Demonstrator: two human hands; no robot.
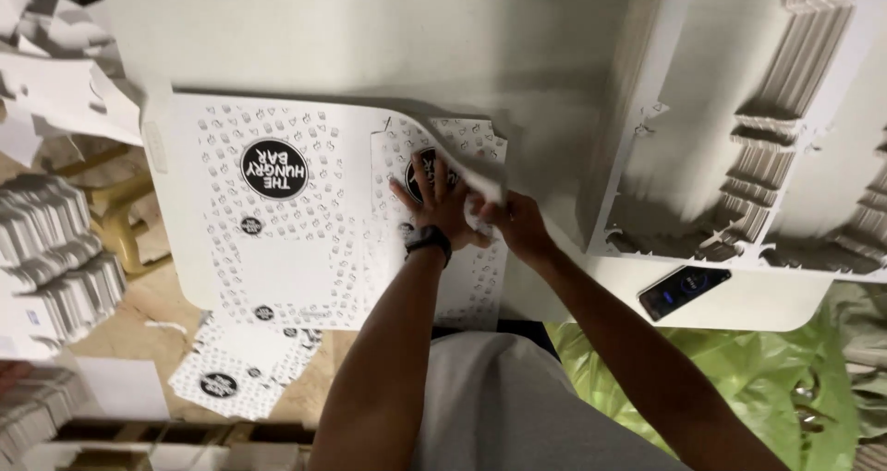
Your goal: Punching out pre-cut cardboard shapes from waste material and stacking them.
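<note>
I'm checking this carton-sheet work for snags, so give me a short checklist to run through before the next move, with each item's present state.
1. Left hand flat on the printed sheet, holding it down: ok.
2. Right hand gripping the sheet's lifted edge: ok, though its fingertips are hidden.
3. Sheet fully supported by the white table: not ok, its near edge overhangs.
4. Phone away from the sheet: ok, it lies apart to the right.
5. Stack of die-cut white sheets not touching the hands: ok.
6. Tear line cleanly started: cannot tell.

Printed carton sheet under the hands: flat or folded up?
Mostly flat: the printed carton sheet lies spread on the table; only its corner curls up at the right hand.
</note>
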